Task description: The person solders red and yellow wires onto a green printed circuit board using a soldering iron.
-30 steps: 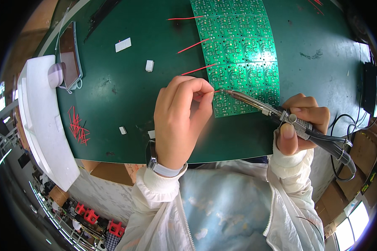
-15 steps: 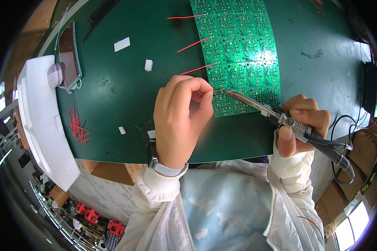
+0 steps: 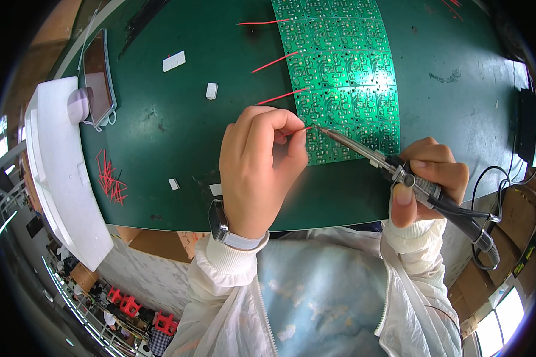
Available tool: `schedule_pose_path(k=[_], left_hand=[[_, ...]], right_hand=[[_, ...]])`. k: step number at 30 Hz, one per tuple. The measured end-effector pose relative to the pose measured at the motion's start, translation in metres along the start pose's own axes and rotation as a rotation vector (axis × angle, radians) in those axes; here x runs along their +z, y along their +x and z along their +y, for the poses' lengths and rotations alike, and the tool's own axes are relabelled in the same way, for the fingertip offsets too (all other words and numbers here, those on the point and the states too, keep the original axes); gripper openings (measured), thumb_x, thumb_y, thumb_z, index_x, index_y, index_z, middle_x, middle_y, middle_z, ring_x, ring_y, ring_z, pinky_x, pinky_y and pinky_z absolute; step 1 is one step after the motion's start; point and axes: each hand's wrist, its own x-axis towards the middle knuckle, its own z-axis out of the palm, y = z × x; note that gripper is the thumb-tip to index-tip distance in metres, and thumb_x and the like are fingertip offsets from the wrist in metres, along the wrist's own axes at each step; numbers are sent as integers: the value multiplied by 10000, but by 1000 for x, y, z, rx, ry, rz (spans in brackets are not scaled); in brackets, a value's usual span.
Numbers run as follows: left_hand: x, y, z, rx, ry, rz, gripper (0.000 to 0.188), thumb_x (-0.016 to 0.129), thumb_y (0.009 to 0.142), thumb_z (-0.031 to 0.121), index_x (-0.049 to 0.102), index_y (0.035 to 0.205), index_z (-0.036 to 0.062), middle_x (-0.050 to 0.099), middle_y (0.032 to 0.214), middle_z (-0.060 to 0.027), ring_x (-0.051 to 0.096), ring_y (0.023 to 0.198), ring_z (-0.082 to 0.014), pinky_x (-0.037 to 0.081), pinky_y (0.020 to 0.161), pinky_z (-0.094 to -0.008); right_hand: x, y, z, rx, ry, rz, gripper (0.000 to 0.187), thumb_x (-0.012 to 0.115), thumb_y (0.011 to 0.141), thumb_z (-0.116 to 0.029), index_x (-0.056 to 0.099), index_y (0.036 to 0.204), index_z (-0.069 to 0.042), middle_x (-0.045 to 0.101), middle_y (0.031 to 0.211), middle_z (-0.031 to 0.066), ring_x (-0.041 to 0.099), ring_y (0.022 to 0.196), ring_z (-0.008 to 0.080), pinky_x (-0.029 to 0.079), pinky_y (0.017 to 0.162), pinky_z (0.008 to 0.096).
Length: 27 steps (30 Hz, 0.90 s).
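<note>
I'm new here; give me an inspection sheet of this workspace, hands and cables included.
Surface: green tabletop, scuffed.
Job's things: green circuit-board panel; three red wires overlap its left edge; soldering iron, tip over the panel.
Clutter: loose red wires in a pile, small white pieces, phone-like device beside a white foam block.
Hands: left hand pinches another red wire near the iron's tip; right hand grips the iron.
Cables: black cables looping beyond the right hand.
Surroundings: red stools lower left, cardboard boxes lower right.

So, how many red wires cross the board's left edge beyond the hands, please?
3: top wire farthest away, middle wire next, lowest wire above the left hand; others may be hidden.
</note>
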Motion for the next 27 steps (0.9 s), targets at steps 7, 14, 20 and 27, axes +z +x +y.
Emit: schedule_pose_path(k=[7, 14, 20, 27], left_hand=[[2, 0, -1, -4, 21, 20, 259, 659, 638, -48, 507, 807, 75, 541, 749, 3, 527, 609, -138, 375, 592, -277], [3, 1, -1, -8, 25, 13, 252, 656, 640, -44, 506, 801, 78, 539, 745, 8, 523, 603, -136, 371, 587, -278], [-2, 0, 1, -7, 0, -2, 152, 606, 719, -86, 521, 815, -4, 530, 773, -53, 505, 622, -114, 431, 579, -228], [-22, -9, 6, -43, -38, -22, 234, 658, 723, -22, 561, 933, 15, 569, 894, -90, 567, 767, -191, 449, 691, -286]], right_hand=[[1, 0, 2, -11, 29, 19, 339, 684, 645, -79, 428, 857, -13, 526, 705, 116, 474, 544, 152, 399, 495, 269], [-3, -2, 3, -1, 73, 72, 345, 675, 655, -88, 408, 861, -15, 499, 706, 105, 463, 540, 158, 390, 488, 278], [0, -1, 4, -8, 63, 64, 332, 663, 673, -100, 397, 853, -16, 485, 705, 105, 450, 537, 161, 372, 490, 285], [-3, -3, 0, 50, 5, 123, 336, 665, 718, -173, 389, 843, -27, 485, 698, 111, 444, 543, 151, 359, 508, 278]])
